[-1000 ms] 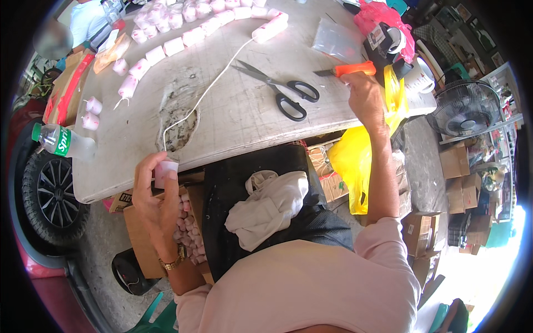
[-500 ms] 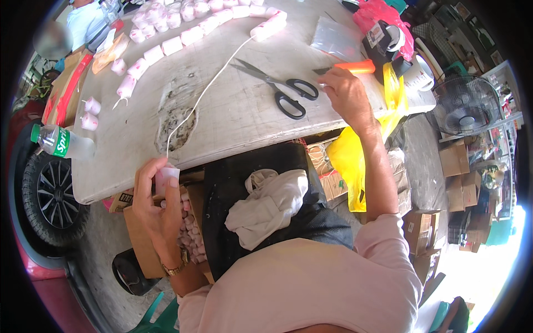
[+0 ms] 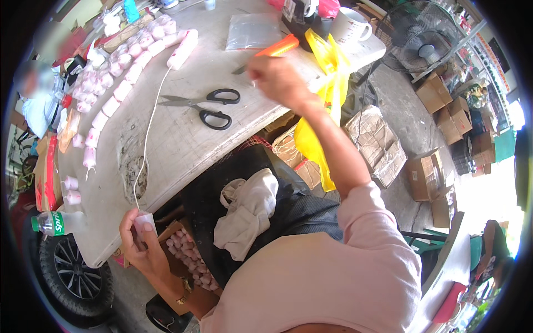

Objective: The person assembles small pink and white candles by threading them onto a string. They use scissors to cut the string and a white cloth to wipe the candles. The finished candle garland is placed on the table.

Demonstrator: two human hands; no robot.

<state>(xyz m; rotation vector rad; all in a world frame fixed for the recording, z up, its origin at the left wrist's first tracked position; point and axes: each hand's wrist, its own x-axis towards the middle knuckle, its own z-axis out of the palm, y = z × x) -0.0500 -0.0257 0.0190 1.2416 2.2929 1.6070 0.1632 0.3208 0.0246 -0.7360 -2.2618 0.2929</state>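
Low at the table's front edge, my left hand [image 3: 141, 247] pinches a small pinkish-white cylinder [image 3: 144, 221]. A white cord [image 3: 149, 130] runs from it across the table to a longer pink roll [image 3: 183, 50]. My right hand [image 3: 277, 80] is closed and blurred over the right side of the table; what its fingers hold, if anything, is hidden. Just beyond it is an orange-handled cutter [image 3: 280, 45], its blade partly behind the hand. Black-handled scissors [image 3: 202, 104] lie spread between my hands. A row of pink-white cylinders [image 3: 112, 105] curves along the table's left.
A clear plastic bag [image 3: 252, 31], a white mug [image 3: 350, 26] and a yellow bag [image 3: 333, 72] are at the far right. A green-capped bottle [image 3: 55, 223] lies at the left edge. A grey cloth [image 3: 247, 213] rests on my lap, beside a box of cylinders [image 3: 191, 258].
The view has turned, shifting the table leftward in it. My left hand still pinches the cylinder with the cord taut. My right hand remains by the cutter, now smeared by motion.
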